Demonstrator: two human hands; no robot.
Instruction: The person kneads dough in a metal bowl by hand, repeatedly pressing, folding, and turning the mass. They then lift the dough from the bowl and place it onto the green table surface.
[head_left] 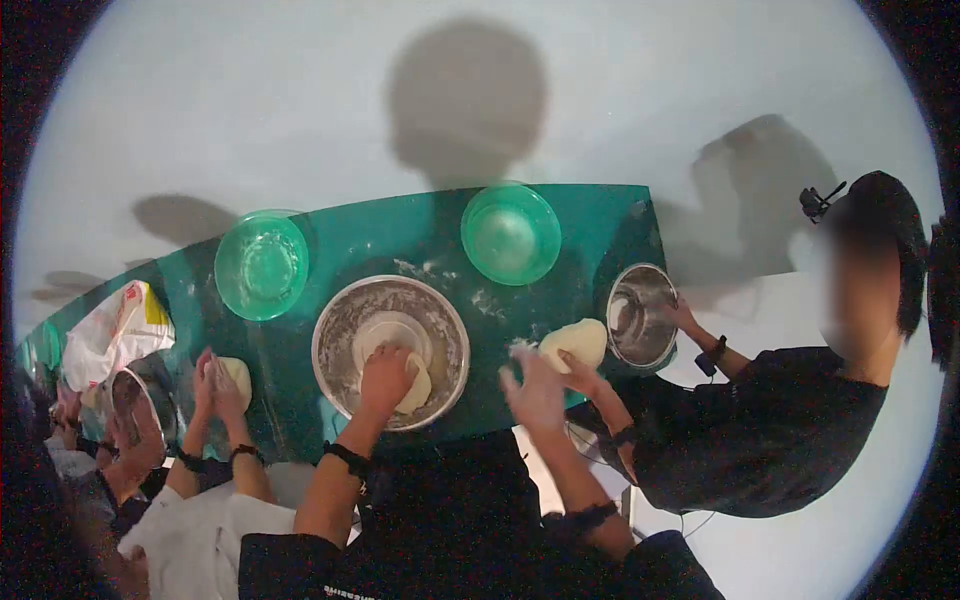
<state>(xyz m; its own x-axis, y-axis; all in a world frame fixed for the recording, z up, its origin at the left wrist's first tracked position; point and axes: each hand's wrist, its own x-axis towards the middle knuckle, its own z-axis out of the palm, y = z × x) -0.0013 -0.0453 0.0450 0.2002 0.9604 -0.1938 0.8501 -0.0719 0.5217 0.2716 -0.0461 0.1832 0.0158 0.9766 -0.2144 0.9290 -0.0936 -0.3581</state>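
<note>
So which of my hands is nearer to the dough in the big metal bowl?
Your left. The left hand is on the dough, inside the metal bowl; the right hand is outside the bowl, off to its right.

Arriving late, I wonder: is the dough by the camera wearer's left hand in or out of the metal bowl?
In: the dough, touching the left hand, lies inside the metal bowl, whose rim encircles it.

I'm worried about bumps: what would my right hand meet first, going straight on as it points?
Probably the nearer rim of the right-hand green basin, beyond floury table; the height of your right hand is unclear, so it might pass above.
</note>
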